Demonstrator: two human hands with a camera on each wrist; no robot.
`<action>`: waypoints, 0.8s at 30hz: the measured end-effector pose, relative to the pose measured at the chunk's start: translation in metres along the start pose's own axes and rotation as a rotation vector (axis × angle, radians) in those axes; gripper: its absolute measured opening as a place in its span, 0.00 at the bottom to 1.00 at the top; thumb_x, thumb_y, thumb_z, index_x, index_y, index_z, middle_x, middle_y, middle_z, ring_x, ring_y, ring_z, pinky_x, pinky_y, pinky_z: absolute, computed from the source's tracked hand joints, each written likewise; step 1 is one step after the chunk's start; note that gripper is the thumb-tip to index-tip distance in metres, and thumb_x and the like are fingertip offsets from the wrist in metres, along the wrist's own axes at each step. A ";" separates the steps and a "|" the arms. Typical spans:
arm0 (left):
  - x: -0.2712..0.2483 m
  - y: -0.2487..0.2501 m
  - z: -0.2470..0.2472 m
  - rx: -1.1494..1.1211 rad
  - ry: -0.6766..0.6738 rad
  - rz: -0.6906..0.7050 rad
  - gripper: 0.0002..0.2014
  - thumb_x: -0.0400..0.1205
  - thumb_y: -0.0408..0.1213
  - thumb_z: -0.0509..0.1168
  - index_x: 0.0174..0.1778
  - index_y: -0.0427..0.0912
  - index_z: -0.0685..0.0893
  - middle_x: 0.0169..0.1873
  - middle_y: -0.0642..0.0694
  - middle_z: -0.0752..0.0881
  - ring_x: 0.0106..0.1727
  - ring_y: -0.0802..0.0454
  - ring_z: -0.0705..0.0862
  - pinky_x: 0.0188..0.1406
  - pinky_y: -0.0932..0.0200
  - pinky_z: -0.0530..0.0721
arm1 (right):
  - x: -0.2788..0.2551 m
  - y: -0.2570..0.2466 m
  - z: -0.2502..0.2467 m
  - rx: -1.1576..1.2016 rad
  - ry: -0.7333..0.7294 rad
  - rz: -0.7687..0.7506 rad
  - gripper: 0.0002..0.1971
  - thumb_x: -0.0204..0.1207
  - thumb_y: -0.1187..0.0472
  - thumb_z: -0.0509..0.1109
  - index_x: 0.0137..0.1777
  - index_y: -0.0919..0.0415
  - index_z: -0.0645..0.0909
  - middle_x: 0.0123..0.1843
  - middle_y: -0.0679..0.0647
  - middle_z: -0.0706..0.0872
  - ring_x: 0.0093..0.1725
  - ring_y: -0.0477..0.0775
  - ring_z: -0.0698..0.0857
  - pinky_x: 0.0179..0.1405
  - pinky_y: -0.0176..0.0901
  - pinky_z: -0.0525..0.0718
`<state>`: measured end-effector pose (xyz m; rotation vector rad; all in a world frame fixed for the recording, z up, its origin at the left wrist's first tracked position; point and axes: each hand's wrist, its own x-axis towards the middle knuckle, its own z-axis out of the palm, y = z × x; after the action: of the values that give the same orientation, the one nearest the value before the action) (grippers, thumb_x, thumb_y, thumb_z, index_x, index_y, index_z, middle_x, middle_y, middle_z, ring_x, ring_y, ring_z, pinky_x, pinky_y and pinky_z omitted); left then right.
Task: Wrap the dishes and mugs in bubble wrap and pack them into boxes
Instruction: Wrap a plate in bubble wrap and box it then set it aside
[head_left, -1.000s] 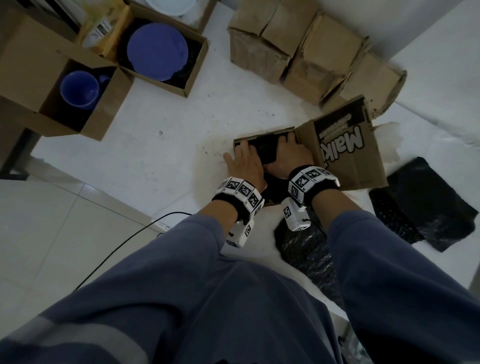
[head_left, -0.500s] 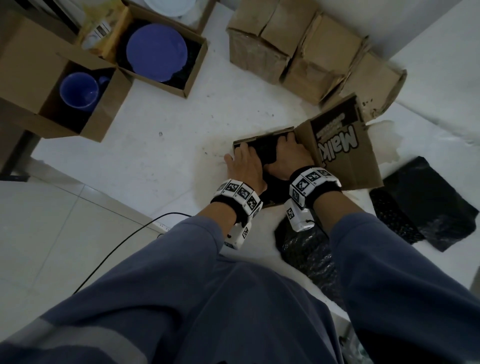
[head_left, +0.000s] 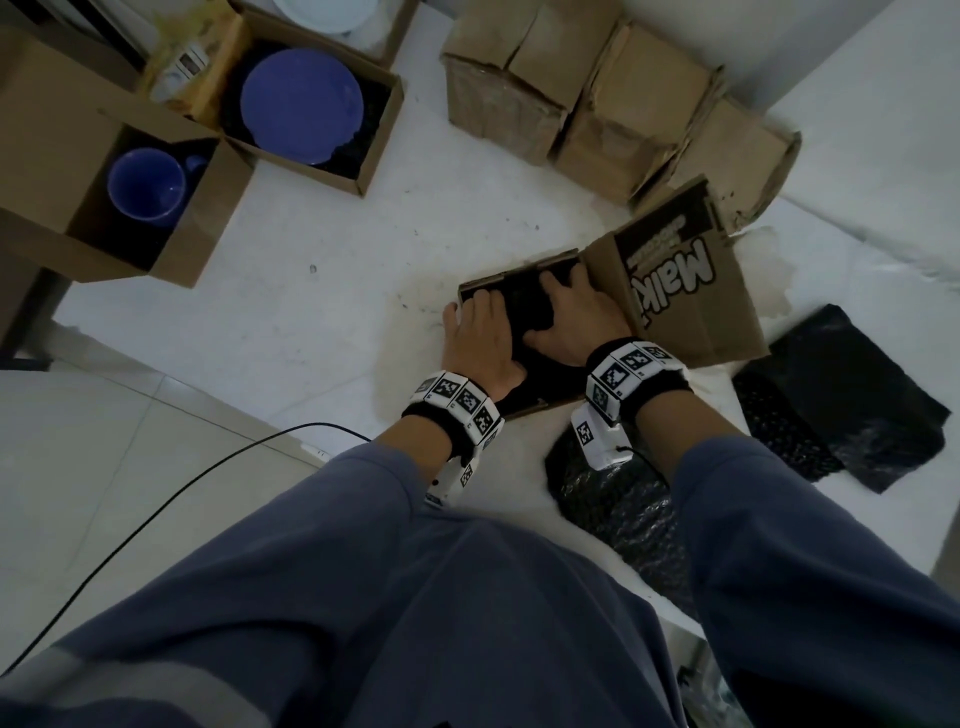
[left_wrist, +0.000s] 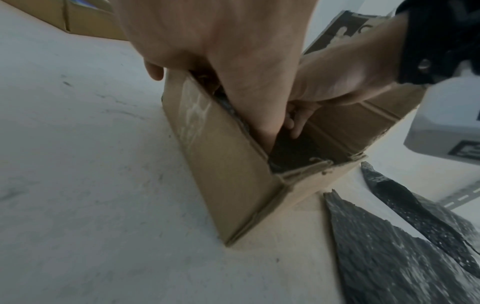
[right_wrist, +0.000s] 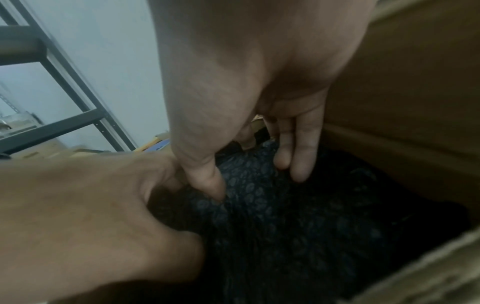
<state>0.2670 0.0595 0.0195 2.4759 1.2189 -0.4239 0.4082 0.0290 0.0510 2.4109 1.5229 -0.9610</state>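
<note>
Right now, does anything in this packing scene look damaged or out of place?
Yes. The far-right closed box by the wall has crumpled, torn edges. A blue mug and blue plate sit unwrapped in open boxes.

Both hands fill the open top of the small box (head_left: 524, 410): the left hand (head_left: 480, 340) lies along its left wall, the right hand (head_left: 574, 322) against the raised flap (head_left: 680, 291), and the black bubble-wrapped bundle (right_wrist: 285, 226) takes up the inside. Bare white floor (head_left: 322, 291) lies open to the left of the box. 3 closed cartons (head_left: 613, 98) block the far side. Black bubble wrap sheets (head_left: 852, 405) crowd the right and near sides. 2 open boxes (head_left: 171, 208) stand well apart at far left.
</note>
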 end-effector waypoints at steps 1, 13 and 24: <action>0.000 0.000 0.000 -0.010 0.005 -0.002 0.44 0.71 0.52 0.71 0.78 0.36 0.62 0.68 0.42 0.69 0.70 0.42 0.70 0.78 0.42 0.58 | 0.000 -0.001 0.000 0.003 -0.002 0.007 0.41 0.72 0.45 0.75 0.81 0.58 0.64 0.78 0.65 0.62 0.59 0.71 0.82 0.51 0.53 0.85; 0.001 -0.001 -0.002 -0.089 0.002 -0.003 0.51 0.69 0.49 0.73 0.85 0.44 0.53 0.71 0.39 0.70 0.71 0.39 0.71 0.77 0.38 0.61 | 0.008 -0.010 0.000 -0.010 -0.020 0.082 0.39 0.71 0.46 0.76 0.75 0.66 0.67 0.81 0.66 0.58 0.56 0.70 0.84 0.47 0.52 0.82; 0.004 0.008 -0.005 -0.122 0.002 -0.045 0.47 0.66 0.42 0.74 0.81 0.42 0.60 0.68 0.39 0.69 0.69 0.39 0.70 0.64 0.41 0.67 | 0.001 0.003 0.001 0.072 0.033 0.016 0.34 0.73 0.51 0.76 0.73 0.63 0.66 0.72 0.64 0.67 0.57 0.70 0.82 0.47 0.53 0.81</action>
<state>0.2760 0.0599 0.0236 2.3506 1.2645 -0.3473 0.4106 0.0284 0.0490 2.4962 1.5025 -0.9949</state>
